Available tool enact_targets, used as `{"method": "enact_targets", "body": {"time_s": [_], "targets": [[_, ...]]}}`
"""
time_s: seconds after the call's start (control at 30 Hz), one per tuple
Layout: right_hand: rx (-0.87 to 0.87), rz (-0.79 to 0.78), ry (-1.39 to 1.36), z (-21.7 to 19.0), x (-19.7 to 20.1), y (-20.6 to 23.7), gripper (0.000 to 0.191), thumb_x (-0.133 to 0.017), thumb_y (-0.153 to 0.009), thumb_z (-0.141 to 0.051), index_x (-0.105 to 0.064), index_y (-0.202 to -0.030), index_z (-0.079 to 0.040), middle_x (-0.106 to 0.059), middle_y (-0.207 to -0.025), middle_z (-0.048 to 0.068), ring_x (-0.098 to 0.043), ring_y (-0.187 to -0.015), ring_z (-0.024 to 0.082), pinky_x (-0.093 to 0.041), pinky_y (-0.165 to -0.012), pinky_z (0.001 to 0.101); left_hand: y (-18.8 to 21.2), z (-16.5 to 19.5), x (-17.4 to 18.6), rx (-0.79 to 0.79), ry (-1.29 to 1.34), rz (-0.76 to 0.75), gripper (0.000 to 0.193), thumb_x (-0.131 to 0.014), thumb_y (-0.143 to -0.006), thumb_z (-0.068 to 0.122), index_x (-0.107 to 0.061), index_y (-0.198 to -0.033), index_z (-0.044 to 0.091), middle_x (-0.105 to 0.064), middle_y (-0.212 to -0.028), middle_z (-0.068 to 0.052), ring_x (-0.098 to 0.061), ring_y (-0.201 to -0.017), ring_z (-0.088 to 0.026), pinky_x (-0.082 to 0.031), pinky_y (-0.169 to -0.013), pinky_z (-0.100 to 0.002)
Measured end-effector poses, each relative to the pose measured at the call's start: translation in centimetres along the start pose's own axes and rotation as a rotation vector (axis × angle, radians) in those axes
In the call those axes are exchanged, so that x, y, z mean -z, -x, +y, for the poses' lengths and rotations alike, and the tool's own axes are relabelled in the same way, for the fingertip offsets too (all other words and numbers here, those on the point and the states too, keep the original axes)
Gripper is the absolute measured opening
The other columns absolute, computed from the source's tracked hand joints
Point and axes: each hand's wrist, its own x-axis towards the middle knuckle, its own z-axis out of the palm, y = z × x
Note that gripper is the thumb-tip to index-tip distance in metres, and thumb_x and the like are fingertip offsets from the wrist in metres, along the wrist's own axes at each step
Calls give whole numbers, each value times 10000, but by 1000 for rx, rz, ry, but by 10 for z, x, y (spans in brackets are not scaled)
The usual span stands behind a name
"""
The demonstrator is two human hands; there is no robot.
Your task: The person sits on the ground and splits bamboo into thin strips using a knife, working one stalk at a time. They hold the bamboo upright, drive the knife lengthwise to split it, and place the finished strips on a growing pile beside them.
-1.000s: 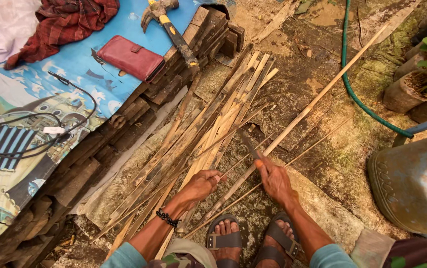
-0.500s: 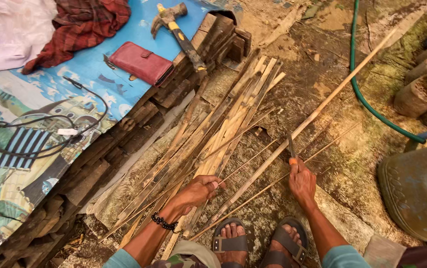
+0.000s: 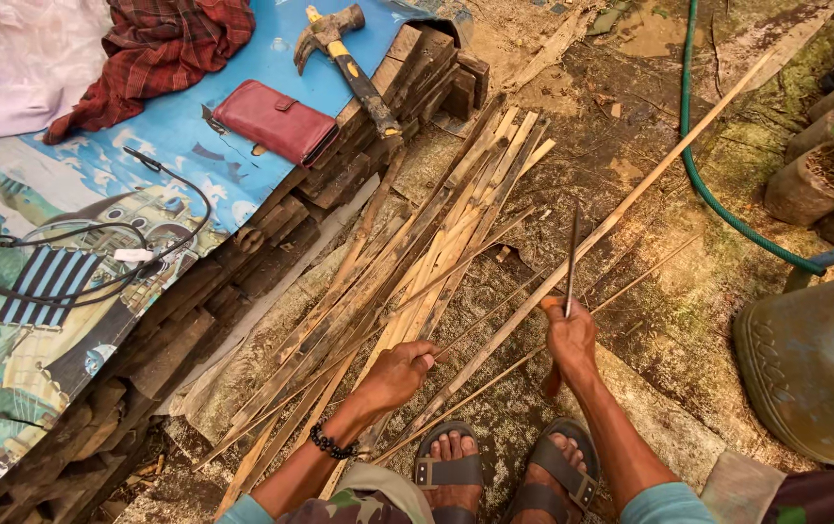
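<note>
My left hand is closed on a thin bamboo strip at the near end of a heap of split bamboo strips lying on the ground. My right hand grips the handle of a knife whose dark narrow blade points away from me. The hand rests on a long bamboo pole that runs diagonally to the upper right. My two sandalled feet sit just below both hands.
A stack of dark wooden pieces borders the strips on the left. A hammer, a red wallet, cables and cloth lie on a blue mat. A green hose, plant pots and a metal watering can stand on the right.
My right hand has lifted off the ground and come up onto the pole with the knife raised. My left hand has closed on a thin strip.
</note>
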Motion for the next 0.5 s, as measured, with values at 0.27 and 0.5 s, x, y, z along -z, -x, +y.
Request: {"method": "enact_targets", "body": {"time_s": [0.27,0.5], "targets": [[-27,61,-142,-17,21,-5,356,-645,-967,-387,-645,-1204,-122,-434,-537,2,-387,-411,116,-314,-374,296,29,12,2,-144,-219,128,318,-503,-1026,256,-684,-1257,135,-756,-965,-121,-737,-837,-235,-575,-796,-422],[-112,32,83,-36,22,-8,199,-691,-937,-226,-738,-1084,-100,-510,-589,5,-367,-449,109,-314,-414,316,55,12,1,-205,-398,238,313,-397,-1095,158,-680,-1222,113,-700,-718,-156,-632,-523,-253,-511,-446,-407]]}}
